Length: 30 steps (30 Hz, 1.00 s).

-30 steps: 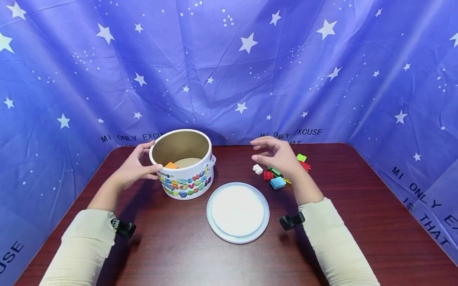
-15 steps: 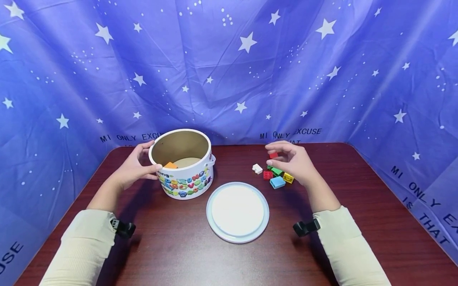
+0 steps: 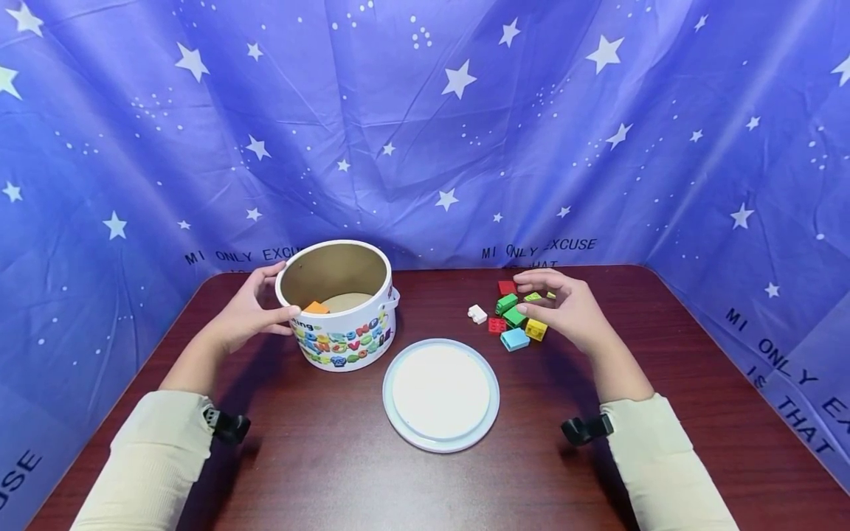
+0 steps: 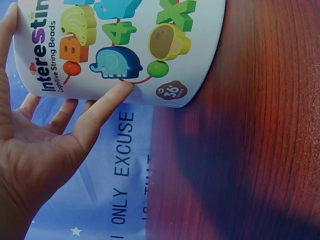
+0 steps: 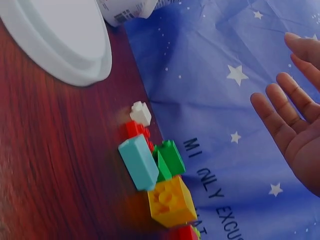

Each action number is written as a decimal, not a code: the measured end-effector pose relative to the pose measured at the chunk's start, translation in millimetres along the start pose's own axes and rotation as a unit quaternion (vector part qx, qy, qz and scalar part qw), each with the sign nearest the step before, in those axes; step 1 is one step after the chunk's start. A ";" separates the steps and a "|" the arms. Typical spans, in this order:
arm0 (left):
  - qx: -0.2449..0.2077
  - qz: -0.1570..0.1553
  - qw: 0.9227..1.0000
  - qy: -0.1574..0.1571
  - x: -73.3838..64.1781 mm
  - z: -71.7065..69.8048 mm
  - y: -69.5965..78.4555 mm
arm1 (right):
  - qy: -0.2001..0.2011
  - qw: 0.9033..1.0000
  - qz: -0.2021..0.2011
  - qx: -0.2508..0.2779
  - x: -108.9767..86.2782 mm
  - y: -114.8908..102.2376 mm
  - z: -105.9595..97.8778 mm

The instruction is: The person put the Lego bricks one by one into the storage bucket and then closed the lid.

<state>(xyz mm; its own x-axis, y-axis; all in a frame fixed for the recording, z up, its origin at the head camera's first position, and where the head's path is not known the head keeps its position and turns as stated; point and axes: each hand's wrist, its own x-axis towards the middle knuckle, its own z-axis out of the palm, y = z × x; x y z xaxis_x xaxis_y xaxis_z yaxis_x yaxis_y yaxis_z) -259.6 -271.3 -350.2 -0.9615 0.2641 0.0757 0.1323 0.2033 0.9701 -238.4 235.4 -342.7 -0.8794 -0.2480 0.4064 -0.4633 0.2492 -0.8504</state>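
Note:
My left hand [image 3: 249,313] holds the left side of a round white tub [image 3: 352,335], thumb at the near rim and fingers spread toward the back. Colourful printed letters and animals cover its wall, and an orange block [image 3: 316,307] lies inside. My right hand [image 3: 567,306] hovers by a pile of toy bricks, fingers apart with nothing between them. In the pile are a white brick [image 3: 477,314], a small red brick [image 3: 496,325], a light blue brick [image 3: 515,339], a yellow brick [image 3: 536,330] and green bricks [image 3: 507,303]. Another red brick [image 3: 507,287] sits behind, near my fingertips.
A round white lid [image 3: 441,391] lies flat on the dark wooden table [image 3: 345,450], between tub and bricks and nearer me. A blue star-patterned cloth [image 3: 425,147] hangs behind the table and along both sides.
My right hand has moved rightward and slightly nearer me, uncovering more of the green, yellow and red bricks. My left hand stays at the tub, which has not visibly moved.

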 end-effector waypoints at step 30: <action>-0.002 0.001 1.000 0.002 -0.8 0.4 -0.4 | 0.028 0.994 0.087 -0.068 -24.2 53.8 -31.2</action>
<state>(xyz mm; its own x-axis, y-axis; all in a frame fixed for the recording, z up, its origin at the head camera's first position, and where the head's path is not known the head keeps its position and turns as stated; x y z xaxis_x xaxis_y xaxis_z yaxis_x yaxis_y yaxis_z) -258.7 -271.2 -350.7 -0.9621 0.2615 0.0778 0.1326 0.1991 0.9710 -245.5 284.0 -387.9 -0.9502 -0.1381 0.2793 -0.3116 0.4085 -0.8579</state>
